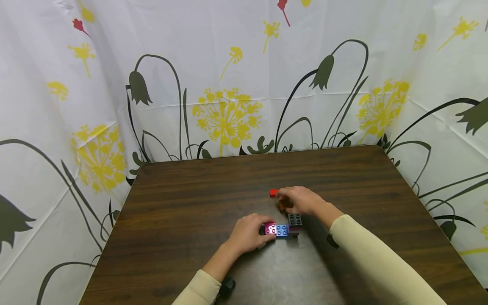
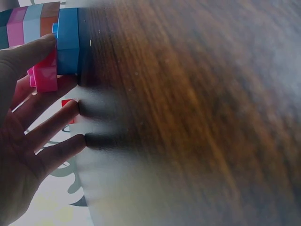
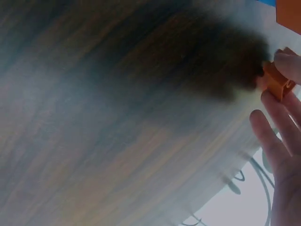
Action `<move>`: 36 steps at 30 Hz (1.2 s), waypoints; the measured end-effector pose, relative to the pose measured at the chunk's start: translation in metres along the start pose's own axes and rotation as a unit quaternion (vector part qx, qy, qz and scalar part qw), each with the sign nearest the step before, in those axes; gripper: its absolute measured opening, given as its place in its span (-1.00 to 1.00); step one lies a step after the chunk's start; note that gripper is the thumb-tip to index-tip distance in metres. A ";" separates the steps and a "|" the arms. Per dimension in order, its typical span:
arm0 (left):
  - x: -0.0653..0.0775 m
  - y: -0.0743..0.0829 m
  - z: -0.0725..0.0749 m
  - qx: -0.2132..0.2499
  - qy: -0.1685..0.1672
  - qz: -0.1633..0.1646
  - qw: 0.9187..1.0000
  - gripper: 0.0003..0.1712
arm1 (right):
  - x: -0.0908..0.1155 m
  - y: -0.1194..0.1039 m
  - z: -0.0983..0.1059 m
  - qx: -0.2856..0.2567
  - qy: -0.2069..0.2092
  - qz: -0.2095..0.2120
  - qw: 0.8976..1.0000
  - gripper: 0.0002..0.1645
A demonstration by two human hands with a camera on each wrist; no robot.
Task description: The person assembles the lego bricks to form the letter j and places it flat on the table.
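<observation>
My left hand (image 1: 248, 234) grips a joined brick build by its pink brick (image 1: 270, 228). Beside the pink brick is a blue brick (image 1: 282, 231), and a stack topped by a dark grey brick (image 1: 295, 220) rises at the right end. In the left wrist view the stack shows brown (image 2: 49, 18), light blue, pink and dark layers over the blue base (image 2: 68, 44). Beyond the build, my right hand (image 1: 301, 200) pinches an orange-brown brick (image 3: 276, 81) between thumb and fingers, close over the table.
A red brick (image 1: 273, 193) lies on the wooden table (image 1: 190, 199), right by the right hand's fingertips. Behind the table and at its sides hangs a white flowered curtain (image 1: 244, 63). The right forearm's sleeve (image 1: 377, 258) reaches across the table's right part.
</observation>
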State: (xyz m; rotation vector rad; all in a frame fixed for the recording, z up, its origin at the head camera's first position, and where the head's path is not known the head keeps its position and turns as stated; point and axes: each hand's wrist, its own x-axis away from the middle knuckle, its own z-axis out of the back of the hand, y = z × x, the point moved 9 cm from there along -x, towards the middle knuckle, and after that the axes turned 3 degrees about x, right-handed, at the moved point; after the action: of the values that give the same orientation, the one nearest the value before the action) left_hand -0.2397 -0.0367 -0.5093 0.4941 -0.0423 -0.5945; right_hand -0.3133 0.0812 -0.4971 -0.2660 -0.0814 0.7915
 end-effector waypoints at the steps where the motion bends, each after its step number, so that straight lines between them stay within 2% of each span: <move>1: 0.000 0.000 0.000 0.000 -0.001 0.001 1.000 -0.58 | 0.002 0.002 0.002 -0.008 0.004 -0.006 1.000 -0.46; 6: 0.000 0.000 0.000 0.005 0.000 0.002 1.000 -0.60 | 0.014 0.011 0.014 -0.037 0.031 -0.037 0.998 -0.53; 14: 0.000 -0.001 0.000 0.006 -0.003 0.000 1.000 -0.59 | 0.036 0.018 0.045 -0.060 0.108 -0.086 0.989 -0.65; 17: 0.000 -0.001 0.000 0.007 -0.003 0.001 1.000 -0.59 | 0.044 0.014 0.057 -0.094 0.141 -0.079 0.982 -0.65; 23: 0.000 -0.001 -0.001 0.007 -0.004 0.002 1.000 -0.60 | 0.064 -0.004 0.072 -0.159 0.189 -0.036 0.968 -0.61; 28: -0.001 -0.001 0.000 0.002 0.002 -0.001 1.000 -0.59 | 0.076 -0.020 0.075 -0.193 0.196 -0.031 0.961 -0.63; 36: -0.001 -0.002 -0.001 0.007 -0.004 0.003 1.000 -0.58 | 0.088 -0.035 0.067 -0.178 0.180 -0.045 0.966 -0.62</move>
State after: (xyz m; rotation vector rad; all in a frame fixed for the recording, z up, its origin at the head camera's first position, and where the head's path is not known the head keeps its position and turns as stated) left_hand -0.2413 -0.0377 -0.5112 0.5060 -0.0554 -0.5903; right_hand -0.2392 0.1340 -0.4259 -0.7381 0.1092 0.6238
